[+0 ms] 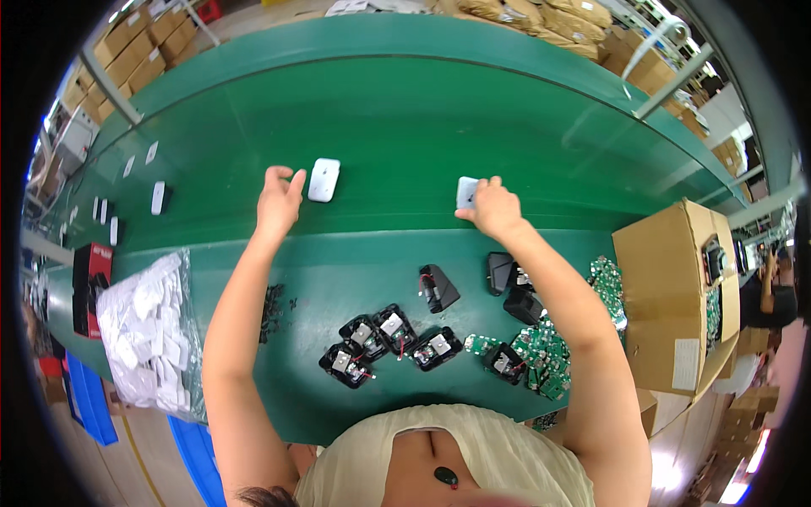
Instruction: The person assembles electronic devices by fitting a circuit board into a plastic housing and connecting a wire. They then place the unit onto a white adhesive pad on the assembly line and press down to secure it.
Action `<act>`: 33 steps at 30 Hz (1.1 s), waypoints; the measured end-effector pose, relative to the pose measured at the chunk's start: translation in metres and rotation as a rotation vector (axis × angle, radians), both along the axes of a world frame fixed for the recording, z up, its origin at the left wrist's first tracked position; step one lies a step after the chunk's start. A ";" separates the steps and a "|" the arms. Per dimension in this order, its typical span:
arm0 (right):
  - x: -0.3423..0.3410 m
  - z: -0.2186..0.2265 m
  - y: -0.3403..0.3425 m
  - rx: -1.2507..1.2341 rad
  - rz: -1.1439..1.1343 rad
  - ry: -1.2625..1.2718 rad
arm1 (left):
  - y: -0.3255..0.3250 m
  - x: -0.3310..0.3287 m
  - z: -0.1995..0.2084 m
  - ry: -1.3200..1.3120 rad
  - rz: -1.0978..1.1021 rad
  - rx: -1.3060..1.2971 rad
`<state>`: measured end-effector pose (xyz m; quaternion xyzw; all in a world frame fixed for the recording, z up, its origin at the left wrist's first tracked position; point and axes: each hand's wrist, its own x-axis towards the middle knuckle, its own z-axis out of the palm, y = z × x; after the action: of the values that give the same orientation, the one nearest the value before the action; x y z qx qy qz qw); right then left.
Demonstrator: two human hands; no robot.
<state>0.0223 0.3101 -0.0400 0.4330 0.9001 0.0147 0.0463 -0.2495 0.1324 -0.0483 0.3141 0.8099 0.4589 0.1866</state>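
Observation:
Both my arms reach forward over the green conveyor belt [397, 135]. My left hand [280, 201] is raised beside a white rounded plastic case [324, 180], its fingers and thumb apart and nothing in them. A narrow gap seems to lie between the thumb and that case. Further right, my right hand [497, 207] grips another white plastic case [465, 193] by its right side, with the thumb at the near edge and the fingers over the far one. The palm hides part of this case.
Nearer me lie several black housings with wires [437, 348], a heap of green circuit boards [545, 355] and small black parts [272, 313]. A bag of white parts [152, 334] is at left, a cardboard box [667, 296] at right. More white cases [159, 198] sit far left.

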 end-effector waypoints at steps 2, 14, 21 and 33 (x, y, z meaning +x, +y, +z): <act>0.005 -0.010 0.005 -0.038 0.052 0.083 | -0.007 0.018 0.007 -0.024 -0.106 0.158; 0.043 0.038 0.001 -0.305 0.034 0.151 | -0.067 0.121 0.063 -0.336 -0.521 0.140; 0.116 0.034 -0.052 -0.483 0.412 0.225 | -0.101 0.148 0.065 -0.395 -0.562 0.114; 0.096 0.036 -0.094 -1.024 0.173 1.230 | -0.063 0.225 0.060 0.154 -0.615 0.285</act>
<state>0.1186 0.2159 -0.0039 0.2175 0.6896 -0.6374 -0.2664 -0.0247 0.0692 0.0118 0.6003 0.6167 0.4645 0.2086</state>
